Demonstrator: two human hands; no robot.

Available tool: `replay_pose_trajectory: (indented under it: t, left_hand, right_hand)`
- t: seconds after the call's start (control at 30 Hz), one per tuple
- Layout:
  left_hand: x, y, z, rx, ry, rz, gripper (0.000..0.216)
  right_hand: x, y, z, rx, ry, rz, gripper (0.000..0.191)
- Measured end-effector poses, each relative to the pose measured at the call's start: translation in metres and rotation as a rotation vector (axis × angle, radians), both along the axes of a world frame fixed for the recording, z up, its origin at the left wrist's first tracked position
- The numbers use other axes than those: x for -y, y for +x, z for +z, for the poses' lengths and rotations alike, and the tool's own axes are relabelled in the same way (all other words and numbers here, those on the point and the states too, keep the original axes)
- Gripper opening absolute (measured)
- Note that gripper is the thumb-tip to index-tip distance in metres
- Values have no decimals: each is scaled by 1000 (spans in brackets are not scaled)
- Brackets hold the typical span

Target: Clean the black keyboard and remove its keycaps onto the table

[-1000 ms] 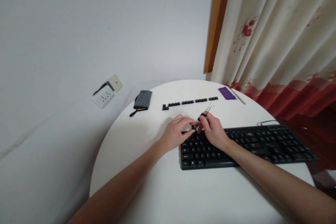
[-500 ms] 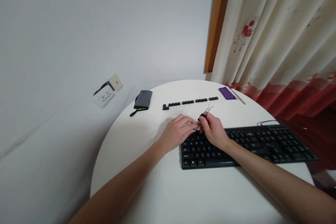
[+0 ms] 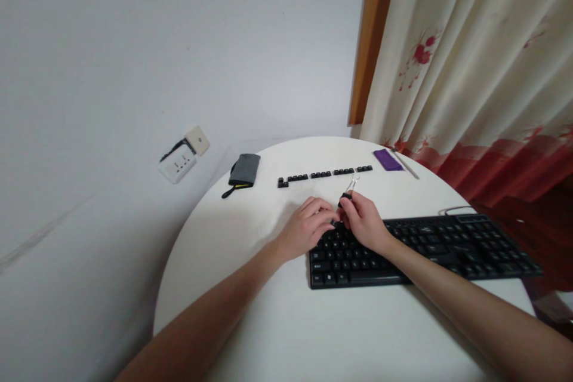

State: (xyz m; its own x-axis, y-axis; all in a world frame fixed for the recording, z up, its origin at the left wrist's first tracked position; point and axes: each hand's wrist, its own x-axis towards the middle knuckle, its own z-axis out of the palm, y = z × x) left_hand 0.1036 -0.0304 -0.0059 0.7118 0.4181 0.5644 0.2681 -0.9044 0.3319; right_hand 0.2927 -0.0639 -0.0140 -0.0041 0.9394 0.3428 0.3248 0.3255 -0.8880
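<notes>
A black keyboard (image 3: 430,249) lies across the right half of the round table. My right hand (image 3: 364,221) is closed around a keycap puller (image 3: 345,196) with a black handle; its wire loop sticks out beyond the fingers, up and to the right. Over the keyboard's upper left corner, my left hand (image 3: 307,228) pinches a small black keycap at its fingertips, close to the right hand's fingers. Several loose black keycaps (image 3: 320,174) stand in short rows on the table beyond both hands. The keys beneath the fingers are partly hidden.
A grey cloth pouch (image 3: 245,170) with a black loop lies at the table's back left. At the back right are a purple cloth (image 3: 388,160) and a thin pale stick (image 3: 408,165). The white table (image 3: 268,322) meets the wall; a curtain (image 3: 474,71) hangs at the right.
The left fingers have shifted slightly and bent more around the small keycap. The puller has turned a little in my right hand, its wire ends now closer together in view.
</notes>
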Motion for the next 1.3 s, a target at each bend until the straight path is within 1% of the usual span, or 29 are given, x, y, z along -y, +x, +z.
replay_pose_trajectory:
  t: [0.13,0.2,0.3,0.4,0.47,0.53,0.63,0.73,0.8,0.87,0.93,1.0,1.07,1.13,1.17,1.23,1.3]
  left_hand:
    - [-1,0,-2,34,5,-7,14]
    - [-6,-3,-3,71,-1,34,14]
    - [-26,-14,-8,142,-18,200,14]
    - [-52,-29,-17,113,-21,356,13]
    - [-65,-39,-24,71,-40,429,16]
    - [-72,-44,-30,50,-73,482,19]
    - [-75,-47,-36,16,-133,528,22]
    - [-74,-46,-38,23,-186,562,38]
    - [-74,-46,-37,27,-190,553,44]
    - [-75,-45,-37,47,-176,537,44]
    - [-76,-46,-36,110,-168,549,40]
    - [-78,-47,-36,221,-185,608,31]
    - [-80,-49,-35,360,-235,685,24]
    - [-83,-52,-34,491,-300,741,23]
    - [-85,-54,-34,542,-328,757,24]
    - [-88,-56,-35,611,-360,778,24]
    - [-90,-57,-36,639,-366,786,23]
  right_hand:
    - [-5,1,1,-108,-74,34,36]
    - [-6,1,0,-122,-87,20,37]
    - [-6,0,0,-115,-90,-4,37]
    - [-6,-1,-2,-106,-99,-8,36]
    - [-5,-1,-3,-96,-102,-5,35]
    - [-5,-1,-4,-92,-94,-9,35]
    - [-5,-1,-4,-100,-87,-23,33]
    - [-5,-2,-5,-96,-99,-26,32]
    - [-4,-2,-4,-78,-109,-16,32]
    - [-3,-1,-3,-50,-111,-12,32]
    - [-2,0,1,1,-62,-26,31]
    - [-3,1,6,39,20,-22,29]
    - [-6,-1,13,3,63,15,27]
    - [-14,-6,18,-66,41,26,26]
    - [-20,-10,19,-70,24,2,25]
    - [-34,-19,18,21,-25,-84,21]
    - [-50,-31,12,182,-109,-158,17]
